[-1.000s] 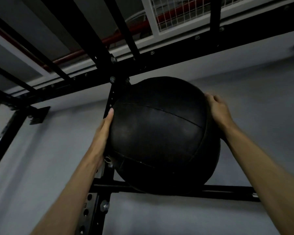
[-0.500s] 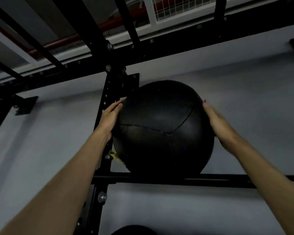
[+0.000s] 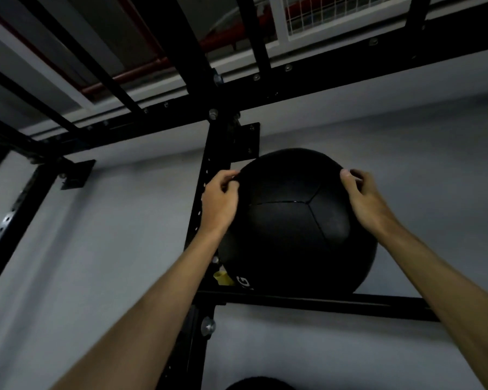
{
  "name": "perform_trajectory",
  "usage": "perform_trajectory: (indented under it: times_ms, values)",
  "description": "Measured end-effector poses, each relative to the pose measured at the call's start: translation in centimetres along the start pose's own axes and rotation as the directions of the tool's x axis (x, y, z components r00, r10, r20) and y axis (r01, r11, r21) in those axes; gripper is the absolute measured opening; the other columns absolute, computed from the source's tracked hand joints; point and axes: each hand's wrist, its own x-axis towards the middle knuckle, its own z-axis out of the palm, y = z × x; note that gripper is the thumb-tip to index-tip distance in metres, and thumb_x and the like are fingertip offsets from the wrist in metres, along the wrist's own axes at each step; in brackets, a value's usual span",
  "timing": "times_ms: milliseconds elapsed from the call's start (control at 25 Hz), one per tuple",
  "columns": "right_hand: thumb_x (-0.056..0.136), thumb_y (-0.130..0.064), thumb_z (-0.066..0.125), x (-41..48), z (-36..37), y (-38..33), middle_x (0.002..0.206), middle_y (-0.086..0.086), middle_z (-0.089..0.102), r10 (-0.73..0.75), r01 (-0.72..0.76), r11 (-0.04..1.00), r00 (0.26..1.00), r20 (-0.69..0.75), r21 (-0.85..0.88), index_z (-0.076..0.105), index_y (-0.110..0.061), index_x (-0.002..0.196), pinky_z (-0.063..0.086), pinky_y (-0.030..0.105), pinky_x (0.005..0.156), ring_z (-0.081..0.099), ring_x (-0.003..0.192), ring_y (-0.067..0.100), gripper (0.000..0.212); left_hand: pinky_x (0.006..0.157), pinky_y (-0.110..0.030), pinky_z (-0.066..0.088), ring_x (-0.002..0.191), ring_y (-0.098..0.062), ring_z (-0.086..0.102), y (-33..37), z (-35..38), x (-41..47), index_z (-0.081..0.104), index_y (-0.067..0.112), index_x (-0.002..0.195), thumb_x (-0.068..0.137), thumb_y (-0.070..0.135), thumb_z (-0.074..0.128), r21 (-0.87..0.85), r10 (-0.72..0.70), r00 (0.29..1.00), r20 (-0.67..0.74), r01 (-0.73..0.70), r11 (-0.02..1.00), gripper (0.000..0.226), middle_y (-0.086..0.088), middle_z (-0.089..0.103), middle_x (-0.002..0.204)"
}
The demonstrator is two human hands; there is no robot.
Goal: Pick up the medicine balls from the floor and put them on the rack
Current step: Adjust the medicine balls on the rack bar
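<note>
Head camera, looking up: a black medicine ball (image 3: 296, 220) sits on the rack's horizontal rail (image 3: 335, 302), against the grey wall (image 3: 96, 249) and just right of the rack's perforated black upright (image 3: 204, 175). The panels of the ball meet in a three-way seam on the side facing the camera.

The person's left hand (image 3: 219, 201) is at the ball's upper left edge. Its fingers are loosely curled, the tips touching the surface without wrapping round it. The right hand (image 3: 364, 201) mirrors it at the upper right, thumb tip on the ball and the other fingers bent loosely. Neither hand grips the ball, and both bare forearms reach up from the lower corners of the frame.

White lettering (image 3: 244, 281) shows low on the ball's left side. One character looks like a "G", and the rest is cut off by the curve and cannot be read. A small yellow tag (image 3: 223, 278) sits between the ball and the upright, with no legible print.

The dark top of a second ball (image 3: 259, 384) is visible at the bottom edge. Overhead, black crossbeams pass under a red pipe (image 3: 152, 66) and a white wire-mesh panel (image 3: 335, 12).
</note>
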Motion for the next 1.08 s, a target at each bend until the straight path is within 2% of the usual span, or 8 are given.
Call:
perform_trajectory:
  times_ms: [120,200,320,440,640,760,920,1080]
  values:
    - [0.101,-0.060,0.038,1.1,1.4,-0.2,0.124,0.007,0.054,0.048,-0.048,0.999,0.999,0.008,-0.017,0.040,-0.014,0.121,0.039,0.036,0.094,0.053,0.114,0.025,0.050,0.117,-0.043,0.029,0.141,-0.012,0.037,-0.9,1.3,-2.1,0.043,0.048,0.140,0.093,0.068,0.040,0.190,0.169,0.974,0.153,-0.197,0.962,0.052,0.009,0.044,0.149]
    - [0.103,-0.056,0.036,1.3,1.6,-0.3,0.122,0.007,0.054,0.040,-0.038,0.997,0.999,0.026,-0.067,0.045,-0.012,0.120,0.034,0.032,0.089,0.051,0.110,0.023,0.048,0.117,-0.055,0.029,0.143,-0.013,0.031,-1.2,1.6,-2.0,0.038,0.054,0.140,0.089,0.076,0.035,0.233,0.155,0.977,0.149,-0.187,0.954,0.055,0.013,0.039,0.151]
    - [0.103,-0.058,0.032,0.3,1.5,0.5,0.145,0.006,0.050,0.010,-0.007,0.997,0.999,0.034,-0.075,0.048,-0.020,0.142,0.035,0.033,0.103,0.048,0.132,0.024,0.056,0.112,-0.057,0.033,0.141,-0.015,0.033,-0.9,1.2,-1.7,0.038,0.056,0.138,0.092,0.072,0.036,0.282,0.103,0.985,0.141,-0.140,0.949,0.049,0.014,0.039,0.149]
    - [0.096,-0.072,0.032,-4.7,2.0,2.1,0.165,0.001,0.026,-0.023,0.023,0.998,1.000,0.005,-0.064,0.024,-0.037,0.158,0.020,0.043,0.123,0.026,0.151,0.022,0.071,0.112,-0.056,0.034,0.141,-0.015,0.034,-0.9,1.1,-1.7,0.038,0.056,0.139,0.093,0.071,0.035,0.298,0.103,0.984,0.146,-0.143,0.944,0.048,0.013,0.039,0.150]
    - [0.093,-0.067,0.040,-10.8,3.2,1.5,0.169,-0.003,0.008,-0.030,0.027,0.996,0.999,-0.032,-0.082,0.009,-0.039,0.160,0.012,0.032,0.118,0.010,0.155,0.017,0.079,0.116,-0.056,0.030,0.144,-0.015,0.029,-1.1,1.3,-2.0,0.038,0.053,0.141,0.094,0.069,0.037,0.206,0.108,0.981,0.158,-0.140,0.968,0.050,0.010,0.035,0.153]
    - [0.089,-0.072,0.036,-9.4,3.9,0.6,0.169,0.000,0.010,-0.084,0.082,0.988,0.996,-0.009,-0.133,0.009,-0.039,0.161,0.015,0.045,0.125,0.010,0.155,0.020,0.083,0.119,-0.049,0.028,0.146,-0.013,0.028,-2.7,-0.2,-2.3,0.037,0.052,0.144,0.093,0.069,0.038,0.163,0.056,0.986,0.156,-0.081,0.983,0.054,0.008,0.034,0.156]
    - [0.094,-0.072,0.035,-6.3,5.9,-0.7,0.169,0.003,0.009,-0.125,0.129,0.954,0.992,0.032,-0.270,0.007,-0.044,0.159,0.018,0.058,0.122,0.009,0.155,0.026,0.076,0.119,-0.035,0.025,0.146,-0.018,0.031,-3.6,-2.0,-1.2,0.036,0.041,0.150,0.098,0.060,0.043,0.116,-0.107,0.985,0.132,0.091,0.989,0.056,0.002,0.032,0.159]
    - [0.096,-0.070,0.037,-6.7,5.2,-1.3,0.169,0.003,0.006,-0.045,0.072,0.937,0.995,0.087,-0.341,0.006,-0.045,0.158,0.018,0.057,0.122,0.007,0.155,0.026,0.074,0.121,-0.053,0.020,0.151,-0.025,0.019,-2.5,-2.1,-1.6,0.026,0.046,0.153,0.098,0.066,0.033,0.201,-0.181,0.967,0.181,0.144,0.969,0.059,-0.003,0.021,0.164]
